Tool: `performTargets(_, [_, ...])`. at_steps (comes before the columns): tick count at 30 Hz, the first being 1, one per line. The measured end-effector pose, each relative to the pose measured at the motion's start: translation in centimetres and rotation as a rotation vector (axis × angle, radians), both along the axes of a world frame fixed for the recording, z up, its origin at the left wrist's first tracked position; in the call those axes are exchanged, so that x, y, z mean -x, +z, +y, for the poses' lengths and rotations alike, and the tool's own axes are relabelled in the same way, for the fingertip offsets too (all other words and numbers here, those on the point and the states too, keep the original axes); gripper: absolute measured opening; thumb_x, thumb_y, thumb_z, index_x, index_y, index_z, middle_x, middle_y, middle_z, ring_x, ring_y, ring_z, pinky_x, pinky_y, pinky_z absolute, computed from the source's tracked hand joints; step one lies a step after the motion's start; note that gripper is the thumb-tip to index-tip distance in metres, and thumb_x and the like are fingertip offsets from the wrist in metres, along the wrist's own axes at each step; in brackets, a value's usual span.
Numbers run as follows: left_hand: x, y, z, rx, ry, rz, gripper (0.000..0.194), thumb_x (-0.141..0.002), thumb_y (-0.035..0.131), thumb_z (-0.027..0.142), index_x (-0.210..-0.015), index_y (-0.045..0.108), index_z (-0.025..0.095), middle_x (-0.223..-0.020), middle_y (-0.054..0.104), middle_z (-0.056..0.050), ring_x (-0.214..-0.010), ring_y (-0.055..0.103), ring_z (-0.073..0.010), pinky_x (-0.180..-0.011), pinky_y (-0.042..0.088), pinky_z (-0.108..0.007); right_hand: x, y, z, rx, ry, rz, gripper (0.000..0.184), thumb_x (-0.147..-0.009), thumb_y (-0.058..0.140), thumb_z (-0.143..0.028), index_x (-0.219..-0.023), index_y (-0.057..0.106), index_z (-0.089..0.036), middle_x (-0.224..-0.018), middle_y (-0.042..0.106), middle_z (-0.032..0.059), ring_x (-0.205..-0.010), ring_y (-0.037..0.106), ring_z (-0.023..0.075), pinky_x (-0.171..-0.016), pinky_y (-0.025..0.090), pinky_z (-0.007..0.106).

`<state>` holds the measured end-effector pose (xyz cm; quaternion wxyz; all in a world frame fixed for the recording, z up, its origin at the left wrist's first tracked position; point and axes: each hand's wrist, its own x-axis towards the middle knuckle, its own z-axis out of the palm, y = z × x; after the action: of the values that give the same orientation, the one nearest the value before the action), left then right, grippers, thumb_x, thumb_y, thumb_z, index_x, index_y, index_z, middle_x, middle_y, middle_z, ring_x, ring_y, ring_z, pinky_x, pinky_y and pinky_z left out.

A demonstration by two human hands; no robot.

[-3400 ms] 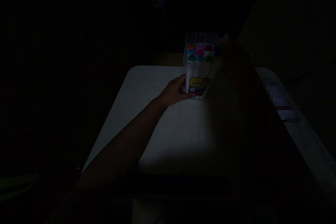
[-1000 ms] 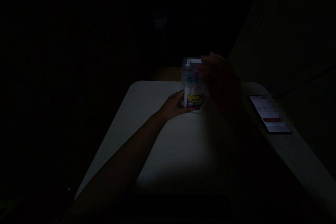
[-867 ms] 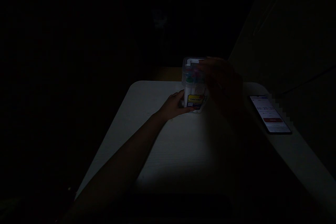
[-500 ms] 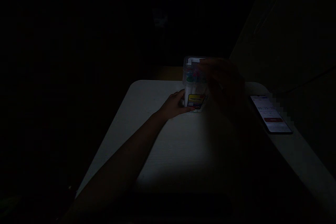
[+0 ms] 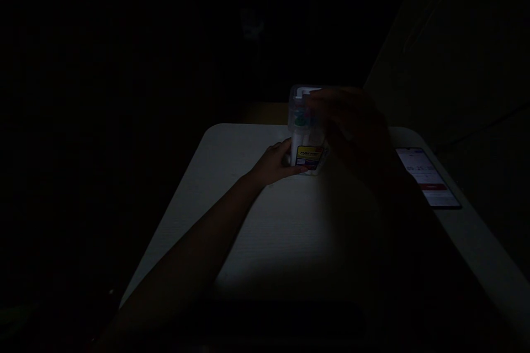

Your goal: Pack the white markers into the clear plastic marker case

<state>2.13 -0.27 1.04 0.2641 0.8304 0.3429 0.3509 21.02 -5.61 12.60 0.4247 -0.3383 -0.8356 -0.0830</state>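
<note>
A clear plastic marker case (image 5: 305, 140) stands upright near the far edge of the white table. A yellow and dark label marks its front, and pale markers with coloured ends show through it. My left hand (image 5: 276, 164) is wrapped around the case's lower left side, thumb across the front. At the lid, on the upper right, is my right hand (image 5: 351, 118), dark and in shadow. Its fingers reach over the lid's top and front; whether they grip it is hard to make out.
On the table's right side lies a phone (image 5: 436, 190) with a lit screen, partly covered by my right forearm. The white table (image 5: 232, 220) has rounded far corners. A wall (image 5: 467, 66) rises at the right; beyond the table it is very dark.
My right hand has shifted slightly left over the lid, covering more of it. My right forearm now hides part of the phone. The left hand keeps its hold on the case.
</note>
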Motion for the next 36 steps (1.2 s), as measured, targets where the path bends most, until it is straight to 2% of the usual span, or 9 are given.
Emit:
performTargets(3, [0.0, -0.1, 0.0, -0.003, -0.002, -0.007, 0.066, -0.068, 0.069, 0.052, -0.122, 0.05, 0.018, -0.109, 0.065, -0.01, -0.095, 0.063, -0.0241, -0.083, 0.05, -0.038, -0.2, 0.1, 0.1, -0.023, 0.024, -0.029, 0.039, -0.083, 0.047, -0.023, -0.119, 0.056, -0.036, -0.124, 0.059, -0.0006, -0.116, 0.052, 0.0257, -0.098, 0.042, 0.047])
performTargets(6, [0.0, -0.1, 0.0, -0.013, -0.021, -0.021, 0.065, -0.068, 0.07, 0.05, -0.121, 0.05, 0.019, -0.111, 0.065, -0.01, -0.098, 0.063, -0.0244, -0.086, 0.05, -0.038, -0.1, 0.1, 0.2, -0.021, -0.007, -0.075, 0.038, -0.082, 0.051, -0.032, -0.12, 0.055, -0.036, -0.124, 0.059, 0.0009, -0.116, 0.051, 0.0275, -0.098, 0.041, 0.05])
performTargets(10, [-0.1, 0.0, 0.0, 0.008, -0.017, -0.013, 0.064, -0.069, 0.07, 0.049, -0.121, 0.049, 0.018, -0.112, 0.064, -0.01, -0.098, 0.063, -0.0244, -0.085, 0.05, -0.037, 0.2, -0.5, 0.5, -0.024, -0.051, -0.081, 0.052, -0.074, 0.061, -0.044, -0.125, 0.051, -0.038, -0.129, 0.053, 0.0015, -0.119, 0.047, 0.0316, -0.1, 0.037, 0.054])
performTargets(14, [-0.2, -0.1, 0.0, 0.008, -0.013, -0.019, 0.065, -0.068, 0.07, 0.049, -0.121, 0.049, 0.017, -0.112, 0.064, -0.011, -0.099, 0.062, -0.0253, -0.085, 0.05, -0.038, 0.3, -0.8, 0.7, 0.002, -0.06, -0.048, 0.052, -0.074, 0.06, -0.042, -0.125, 0.049, -0.041, -0.128, 0.052, 0.0016, -0.12, 0.044, 0.0334, -0.101, 0.033, 0.059])
performTargets(17, [-0.2, -0.1, 0.0, 0.022, -0.018, -0.026, 0.065, -0.068, 0.07, 0.05, -0.12, 0.05, 0.017, -0.109, 0.065, -0.011, -0.098, 0.063, -0.0251, -0.085, 0.051, -0.039, 0.2, -0.6, 0.6, 0.036, -0.036, -0.027, 0.047, -0.075, 0.06, -0.045, -0.122, 0.052, -0.042, -0.125, 0.055, -0.0001, -0.118, 0.046, 0.0321, -0.101, 0.035, 0.057])
performTargets(20, [-0.2, -0.1, -0.1, 0.046, -0.029, -0.047, 0.064, -0.068, 0.07, 0.05, -0.119, 0.051, 0.016, -0.107, 0.066, -0.011, -0.095, 0.064, -0.0244, -0.083, 0.051, -0.039, 0.1, -0.1, 0.4, 0.032, -0.056, -0.046, 0.046, -0.076, 0.059, -0.048, -0.12, 0.055, -0.038, -0.123, 0.057, 0.002, -0.115, 0.049, 0.0308, -0.099, 0.037, 0.054])
performTargets(31, [-0.2, 0.0, -0.2, 0.049, -0.04, -0.064, 0.067, -0.065, 0.073, 0.049, -0.119, 0.051, 0.018, -0.106, 0.067, -0.009, -0.095, 0.064, -0.0248, -0.082, 0.052, -0.037, -0.1, 0.6, 0.3, 0.021, 0.024, -0.027, 0.031, -0.08, 0.057, -0.038, -0.11, 0.063, -0.033, -0.115, 0.063, 0.0009, -0.11, 0.055, 0.0247, -0.094, 0.046, 0.042])
performTargets(36, [-0.2, -0.2, 0.0, 0.019, -0.047, -0.062, 0.065, -0.066, 0.071, 0.05, -0.118, 0.051, 0.018, -0.11, 0.066, -0.01, -0.1, 0.063, -0.0256, -0.085, 0.05, -0.038, -0.1, 0.7, 0.3, 0.039, -0.029, -0.067, 0.032, -0.079, 0.057, -0.031, -0.111, 0.062, -0.034, -0.119, 0.062, -0.003, -0.113, 0.055, 0.0243, -0.097, 0.045, 0.042])
